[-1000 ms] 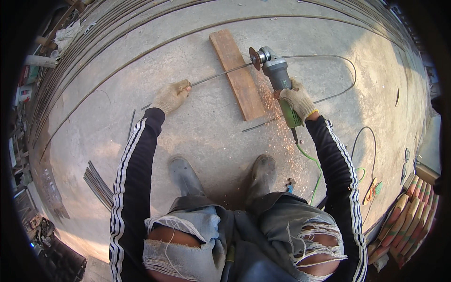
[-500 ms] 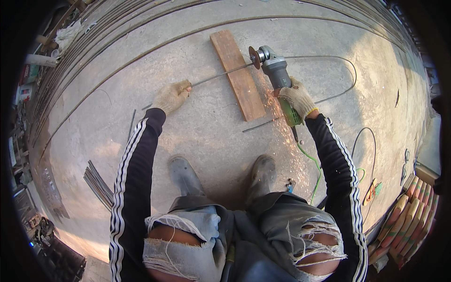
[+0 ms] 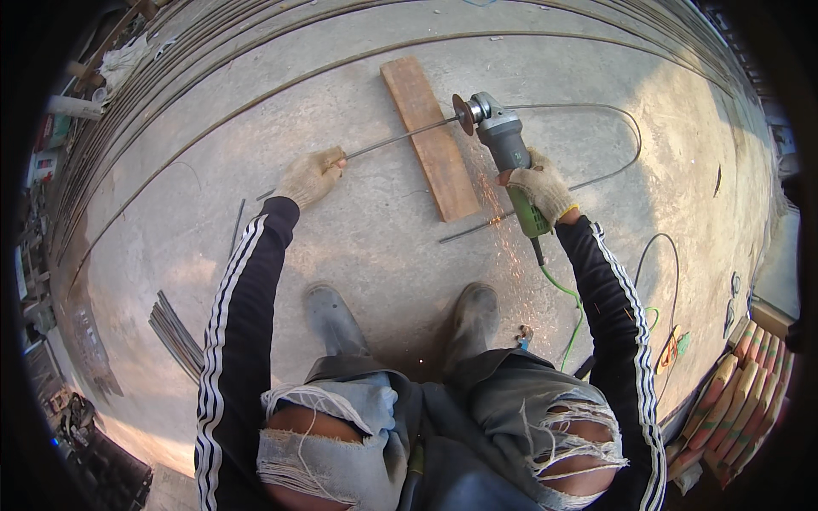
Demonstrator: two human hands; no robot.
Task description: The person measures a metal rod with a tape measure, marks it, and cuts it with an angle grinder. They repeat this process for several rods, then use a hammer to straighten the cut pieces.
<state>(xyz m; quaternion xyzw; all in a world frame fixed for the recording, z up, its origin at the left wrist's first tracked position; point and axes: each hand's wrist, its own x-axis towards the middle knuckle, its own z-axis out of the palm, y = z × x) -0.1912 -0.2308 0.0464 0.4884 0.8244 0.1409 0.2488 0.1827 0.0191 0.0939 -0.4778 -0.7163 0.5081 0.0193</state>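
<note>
Clock positions from the centre of the view. Left hand (image 3: 311,177), gloved, at 10 o'clock, fingers closed round a thin metal rod (image 3: 383,143). Right hand (image 3: 541,186), also gloved, at 2, gripping the green-and-grey body of an angle grinder (image 3: 509,149), head pointing up toward 1.

Rod runs from the left hand across a wooden block (image 3: 432,140), lying on the concrete floor (image 3: 366,243) at 12 to 1, and reaches the grinder's disc (image 3: 463,115) just off the block's right edge. Contact looks likely; depth of any cut too small to make out. Beyond the grinder a length of rod bends round at 2 and runs back behind the tool, its end lying below the block. Orange sparks (image 3: 494,196) spray down from near the grinder toward 4 to 5.

Green cord (image 3: 558,285) trails from the grinder's rear at 4. Boots (image 3: 335,319) planted on the floor at roughly 7:30 and 4:30. Bundle of short rods (image 3: 176,332) between 8 and 9. Long bars (image 3: 349,66) arc from 10 through 12 to 2. Stacked sacks (image 3: 741,400) near 4, at the rim.
</note>
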